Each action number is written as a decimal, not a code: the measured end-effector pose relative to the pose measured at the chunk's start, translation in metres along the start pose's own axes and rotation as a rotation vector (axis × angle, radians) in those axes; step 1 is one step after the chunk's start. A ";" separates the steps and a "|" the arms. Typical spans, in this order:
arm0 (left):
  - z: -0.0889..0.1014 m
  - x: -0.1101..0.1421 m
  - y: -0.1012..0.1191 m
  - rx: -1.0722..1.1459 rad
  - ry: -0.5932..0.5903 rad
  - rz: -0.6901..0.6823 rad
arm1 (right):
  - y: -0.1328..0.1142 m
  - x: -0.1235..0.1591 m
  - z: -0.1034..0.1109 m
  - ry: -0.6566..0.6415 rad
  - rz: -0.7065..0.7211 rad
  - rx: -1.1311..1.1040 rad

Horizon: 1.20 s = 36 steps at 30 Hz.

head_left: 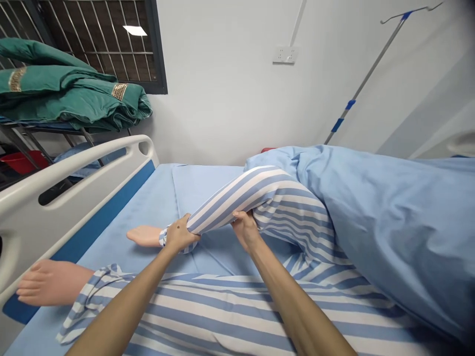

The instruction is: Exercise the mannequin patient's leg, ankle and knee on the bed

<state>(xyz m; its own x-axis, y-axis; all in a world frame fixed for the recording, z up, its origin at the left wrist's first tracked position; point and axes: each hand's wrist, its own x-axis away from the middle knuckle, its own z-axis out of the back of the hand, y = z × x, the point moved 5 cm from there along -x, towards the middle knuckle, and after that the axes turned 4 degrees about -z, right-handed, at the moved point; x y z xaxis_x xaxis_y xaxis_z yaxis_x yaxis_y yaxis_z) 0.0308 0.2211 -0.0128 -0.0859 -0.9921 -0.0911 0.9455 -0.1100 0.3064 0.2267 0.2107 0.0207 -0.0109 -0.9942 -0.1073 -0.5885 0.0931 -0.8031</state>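
Note:
A figure in blue-and-white striped pyjamas lies on a hospital bed. Its far leg is bent and raised at the knee. My left hand is closed round the ankle of that striped trouser leg, just above the bare foot. My right hand grips the underside of the same leg at the calf. The near leg lies flat under my forearms, its bare foot against the footboard.
A light blue duvet covers the figure's upper body at right. The white and blue footboard bounds the bed at left. Folded green blankets sit on a rack behind it. An IV pole leans against the wall.

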 end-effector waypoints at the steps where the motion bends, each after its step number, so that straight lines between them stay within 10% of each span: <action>1: 0.000 0.000 -0.002 0.006 -0.006 -0.010 | 0.000 0.001 -0.001 0.004 -0.004 0.000; 7: 0.022 0.003 -0.019 -0.038 -0.036 -0.062 | 0.006 0.008 -0.012 -0.027 -0.066 0.021; 18: 0.124 0.002 -0.068 -0.515 -0.143 -0.222 | 0.072 0.026 -0.024 -0.270 -0.462 0.043; 26: 0.128 -0.005 -0.074 -0.658 -0.163 -0.267 | 0.104 0.033 -0.021 -0.330 -0.681 0.008; 36: 0.112 0.000 -0.076 -0.492 -0.127 -0.158 | 0.082 0.025 -0.030 -0.212 -0.507 -0.042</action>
<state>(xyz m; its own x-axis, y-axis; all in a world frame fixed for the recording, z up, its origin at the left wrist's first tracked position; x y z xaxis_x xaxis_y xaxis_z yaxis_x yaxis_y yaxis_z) -0.0764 0.2226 0.0698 -0.2474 -0.9686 0.0250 0.9510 -0.2477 -0.1853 0.1542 0.1916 -0.0306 0.4428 -0.8808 0.1680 -0.5098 -0.4015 -0.7608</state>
